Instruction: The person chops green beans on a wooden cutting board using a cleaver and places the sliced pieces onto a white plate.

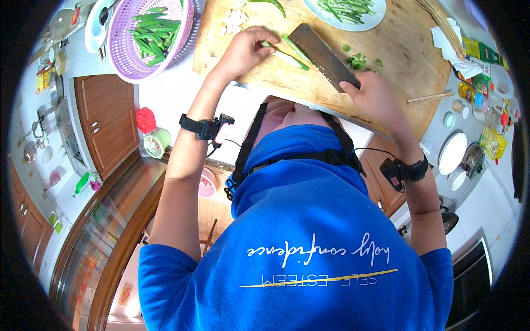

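My left hand [250, 51] rests on a wooden cutting board [256, 78], its thumb and fingers pinching a piece of green okra. A pale, split okra length [292, 60] extends from beside the thumb, cut side up. Between it and the blade lies another okra strip [295, 46]. My right hand [370, 91] grips a dark-bladed cleaver [321, 56], whose handle is hidden in the palm. The blade lies slanted over the board, its broad side up. Several trimmed okra caps [357, 62] are scattered right of the blade.
A purple plastic basket [120, 62] of whole okra [157, 35] stands left. Garlic cloves [232, 20], a green chili [271, 5] and a plate [370, 25] of okra strips [345, 9] occupy the board's far side. Chopsticks [430, 98] lie at right, near bottles and bowls.
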